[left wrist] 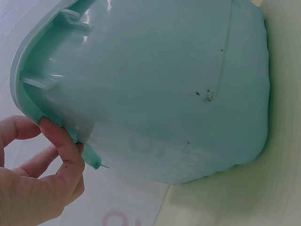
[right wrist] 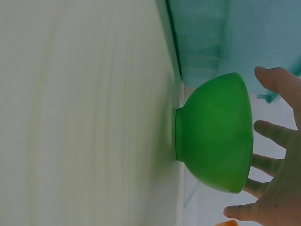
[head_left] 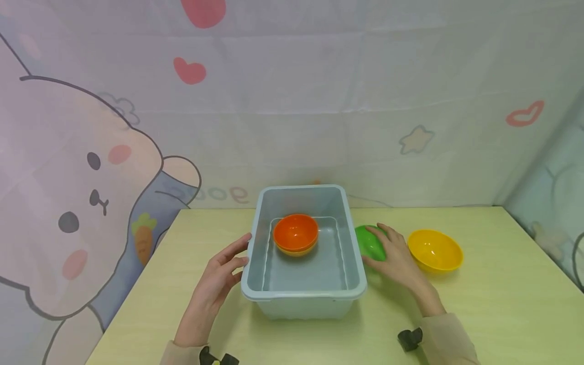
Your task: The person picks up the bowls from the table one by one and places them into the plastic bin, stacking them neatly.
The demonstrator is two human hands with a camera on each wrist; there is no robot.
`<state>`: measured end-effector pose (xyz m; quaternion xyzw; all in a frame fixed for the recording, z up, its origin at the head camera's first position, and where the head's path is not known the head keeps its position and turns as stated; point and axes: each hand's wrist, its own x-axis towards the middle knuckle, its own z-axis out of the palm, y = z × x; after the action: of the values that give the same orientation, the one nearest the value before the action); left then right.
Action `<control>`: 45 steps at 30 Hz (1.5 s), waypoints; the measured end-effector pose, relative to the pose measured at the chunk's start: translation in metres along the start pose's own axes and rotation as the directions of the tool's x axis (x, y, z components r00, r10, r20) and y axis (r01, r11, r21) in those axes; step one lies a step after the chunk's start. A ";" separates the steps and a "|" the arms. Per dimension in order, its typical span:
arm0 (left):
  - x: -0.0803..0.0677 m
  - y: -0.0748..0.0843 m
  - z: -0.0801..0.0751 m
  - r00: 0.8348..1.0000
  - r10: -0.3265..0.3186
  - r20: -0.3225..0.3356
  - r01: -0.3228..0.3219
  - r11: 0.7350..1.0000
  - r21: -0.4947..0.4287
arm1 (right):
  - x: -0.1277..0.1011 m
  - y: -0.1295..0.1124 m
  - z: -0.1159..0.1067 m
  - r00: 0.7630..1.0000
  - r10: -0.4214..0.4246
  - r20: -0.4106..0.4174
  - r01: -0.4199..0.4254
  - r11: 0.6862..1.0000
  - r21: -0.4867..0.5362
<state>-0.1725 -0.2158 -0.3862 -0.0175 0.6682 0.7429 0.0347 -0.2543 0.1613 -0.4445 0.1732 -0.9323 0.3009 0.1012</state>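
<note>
Smooth green plastic bowl [head_left: 369,242] upright on pale table [head_left: 493,304] beside glossy rectangular blue tub [head_left: 304,294], under spread, uncurled right hand [head_left: 396,253]; left hand [head_left: 219,279] relaxed, fingertips at tub rim, gripping nothing.

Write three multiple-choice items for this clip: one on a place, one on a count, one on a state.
1. Where is the orange bowl?
A. in the tub
B. on the table right of the tub
C. under the right hand

2. How many bowls stand on the table outside the tub?
A. none
B. two
C. four

3. What is the left hand doing?
A. lifting the yellow bowl
B. touching the tub's rim
C. lying flat, away from the tub

Answers: 1 A, it sits on the tub's floor. 2 B, the green bowl and the yellow bowl. 3 B, its fingers meet the rim's left edge.
</note>
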 end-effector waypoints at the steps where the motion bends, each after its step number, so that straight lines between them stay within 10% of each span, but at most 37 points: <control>1: 0.000 0.000 0.000 1.000 -0.002 -0.002 0.002 1.000 0.002 | 0.000 0.000 0.000 1.000 0.002 0.003 -0.002 1.000 -0.006; 45: -0.001 0.001 -0.001 1.000 -0.006 -0.009 0.006 1.000 0.001 | 0.008 0.005 0.004 0.993 0.077 0.094 -0.073 0.996 -0.051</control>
<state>-0.1717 -0.2165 -0.3853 -0.0226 0.6686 0.7425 0.0340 -0.2638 0.1605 -0.4479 0.1500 -0.9488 0.2736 0.0489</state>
